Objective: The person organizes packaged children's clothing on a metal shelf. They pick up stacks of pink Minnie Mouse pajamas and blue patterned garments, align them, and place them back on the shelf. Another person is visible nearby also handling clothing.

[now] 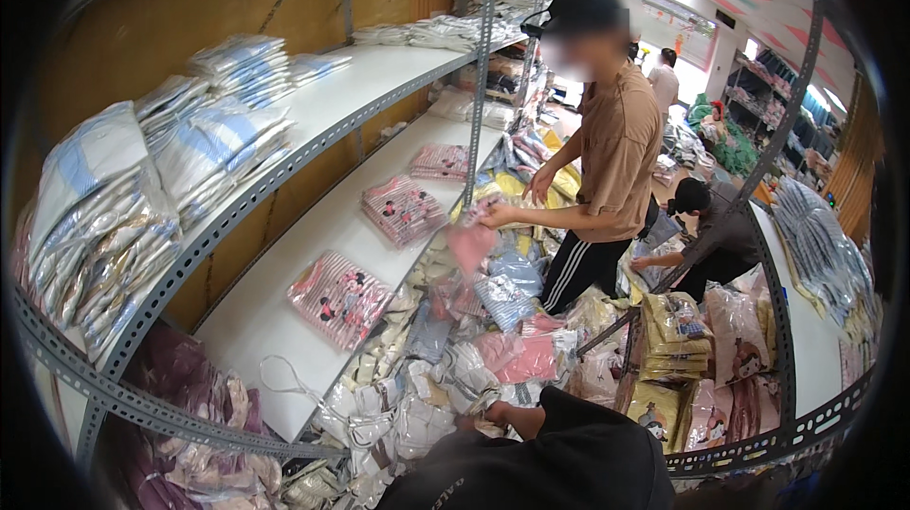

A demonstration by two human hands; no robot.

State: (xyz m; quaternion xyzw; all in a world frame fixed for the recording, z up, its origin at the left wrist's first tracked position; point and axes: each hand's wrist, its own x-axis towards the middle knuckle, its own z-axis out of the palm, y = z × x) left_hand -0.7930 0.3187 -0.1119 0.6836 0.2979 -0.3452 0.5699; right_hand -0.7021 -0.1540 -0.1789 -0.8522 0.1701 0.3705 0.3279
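Observation:
My right hand [499,411] reaches leftward from a black sleeve at the bottom middle, low over a heap of bagged garments. Its fingers look curled, but what they hold is hidden among the plastic. Just left of it, a small skin-coloured patch may be my left hand [465,424]; its fingers cannot be made out. White bagged garments [466,379] lie nearest to both. Beyond them is a bright pink bagged garment [531,358]. Three bagged pink striped garments lie on the white lower shelf [256,306], the nearest striped pack [339,300] facing up.
A co-worker in a brown shirt [621,131] holds a pink item [472,246] beside the shelf; another person [716,226] bends at the right. Perforated metal rails [284,164] edge the shelves. A white cord loop [289,377] hangs nearby. Yellow and pink packs [678,349] are stacked right.

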